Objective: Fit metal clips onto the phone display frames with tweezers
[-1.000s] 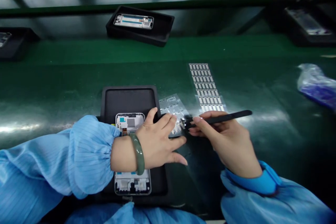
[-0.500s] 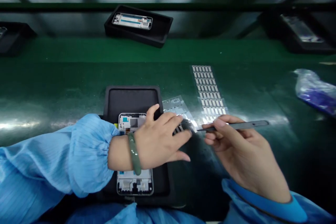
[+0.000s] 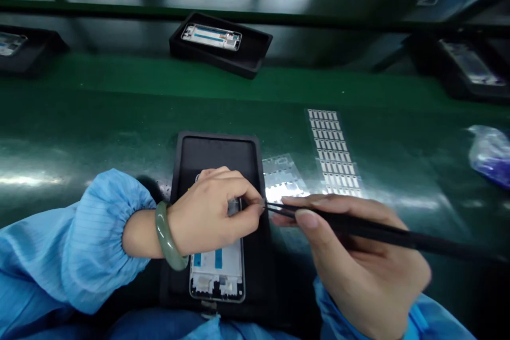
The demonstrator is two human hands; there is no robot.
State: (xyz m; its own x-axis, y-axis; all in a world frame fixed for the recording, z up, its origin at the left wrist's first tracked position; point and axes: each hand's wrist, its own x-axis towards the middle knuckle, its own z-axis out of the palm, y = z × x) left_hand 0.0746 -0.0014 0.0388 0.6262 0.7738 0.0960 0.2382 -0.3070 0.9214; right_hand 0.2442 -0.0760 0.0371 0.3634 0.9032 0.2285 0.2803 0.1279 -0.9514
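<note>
Head view: L hand [image 3: 215, 210] is now pulling back left off the clear film sheet [image 3: 282, 175] & bending over the phone frame [image 3: 217, 271], while R hand [image 3: 358, 260] is bringing the black tweezers [image 3: 358, 226] in to meet it; so handling is apparently shifting from the sheet to the fingertips. L thumb & index are pressing together in a pinch right at the tweezer tips; can't tell if anything's sitting between them. R hand is clamping the tweezers, prongs pointing left. Frame is lying in the near part of the black tray [image 3: 219, 143], directly under L hand (touching or not, can't tell), far end mostly hidden; it's lying left of R hand. Film sheet is lying just beside the tray's right edge, w/ the sheet of white pcs [image 3: 333, 149] lying farther right.
</note>
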